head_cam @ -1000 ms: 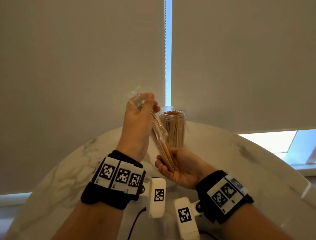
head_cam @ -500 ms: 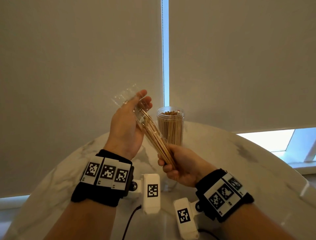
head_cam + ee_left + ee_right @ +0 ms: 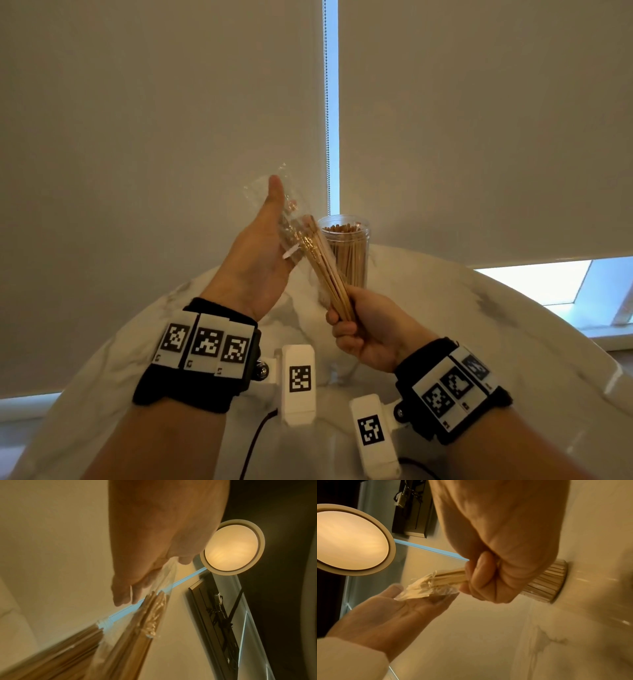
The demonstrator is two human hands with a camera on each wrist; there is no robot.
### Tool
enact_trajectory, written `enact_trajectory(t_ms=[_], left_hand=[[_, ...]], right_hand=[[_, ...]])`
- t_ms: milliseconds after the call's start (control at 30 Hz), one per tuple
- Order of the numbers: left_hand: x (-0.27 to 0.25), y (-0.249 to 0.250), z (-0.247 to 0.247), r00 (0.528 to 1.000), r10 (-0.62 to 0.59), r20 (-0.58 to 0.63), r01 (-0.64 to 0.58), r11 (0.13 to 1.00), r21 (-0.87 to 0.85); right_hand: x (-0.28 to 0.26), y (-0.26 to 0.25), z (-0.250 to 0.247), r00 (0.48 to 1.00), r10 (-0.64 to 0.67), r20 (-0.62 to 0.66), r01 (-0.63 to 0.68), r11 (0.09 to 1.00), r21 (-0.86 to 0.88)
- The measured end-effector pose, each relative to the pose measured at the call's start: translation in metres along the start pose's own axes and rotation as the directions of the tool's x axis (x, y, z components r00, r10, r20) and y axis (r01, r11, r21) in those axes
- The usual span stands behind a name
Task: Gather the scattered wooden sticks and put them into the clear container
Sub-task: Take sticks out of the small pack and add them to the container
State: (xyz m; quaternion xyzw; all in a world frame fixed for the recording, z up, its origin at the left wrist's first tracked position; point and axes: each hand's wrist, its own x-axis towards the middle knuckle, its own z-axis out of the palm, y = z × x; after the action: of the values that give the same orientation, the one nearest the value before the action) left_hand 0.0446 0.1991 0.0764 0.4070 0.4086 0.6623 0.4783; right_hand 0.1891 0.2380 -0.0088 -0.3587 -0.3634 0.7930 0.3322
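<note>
Sticks [image 3: 327, 270] stand fanned in your right hand [image 3: 368, 330], fist closed round their lower ends, seen from the head camera; your left hand [image 3: 255, 262] is flat and open against a clear wrapper [image 3: 274, 209] at their tips. Behind, the clear container [image 3: 347, 251] stands upright on the marble table [image 3: 479, 342], packed with sticks. Left wrist: straight fingers [image 3: 122, 595] touch the wrapper, blurred. Right wrist: your fist grips the bundle, the container just beyond it, a ceiling lamp [image 3: 349, 540] above.
</note>
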Motion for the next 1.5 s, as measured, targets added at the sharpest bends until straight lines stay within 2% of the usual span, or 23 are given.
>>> enact_trajectory(t_ms=[100,400,867,1000,1100,1233,1433,1500], left_hand=[[0.003,-0.003,-0.005,0.993,0.084,-0.088,-0.065,0.979,0.196],[0.002,-0.003,-0.008,0.956,0.230,-0.180,-0.195,0.961,0.195],[0.004,-0.002,-0.014,0.992,0.114,-0.057,-0.100,0.974,0.202],[0.004,-0.003,-0.012,0.992,0.119,-0.044,-0.107,0.971,0.216],[0.004,0.000,-0.010,0.973,0.195,-0.122,-0.171,0.968,0.184],[0.006,0.008,-0.015,0.930,0.276,-0.244,-0.249,0.959,0.136],[0.015,0.009,-0.035,0.909,0.237,-0.342,-0.228,0.971,0.067],[0.022,0.002,-0.048,0.907,0.198,-0.371,-0.183,0.980,0.075]], right_hand=[[0.002,0.000,-0.002,0.996,-0.053,-0.069,0.055,0.998,0.020],[0.001,-0.001,-0.003,0.995,-0.062,-0.080,0.061,0.998,-0.014],[-0.002,-0.004,-0.001,0.994,-0.082,-0.066,0.080,0.996,-0.033],[-0.003,-0.004,-0.002,0.987,-0.058,-0.147,0.045,0.995,-0.094],[-0.004,-0.004,-0.004,0.969,-0.099,-0.229,0.044,0.971,-0.234],[-0.007,-0.009,-0.007,0.954,-0.142,-0.265,0.048,0.942,-0.331],[-0.014,-0.021,-0.019,0.923,-0.244,-0.299,0.085,0.885,-0.458],[-0.016,-0.028,-0.027,0.902,-0.287,-0.323,0.106,0.871,-0.479]])
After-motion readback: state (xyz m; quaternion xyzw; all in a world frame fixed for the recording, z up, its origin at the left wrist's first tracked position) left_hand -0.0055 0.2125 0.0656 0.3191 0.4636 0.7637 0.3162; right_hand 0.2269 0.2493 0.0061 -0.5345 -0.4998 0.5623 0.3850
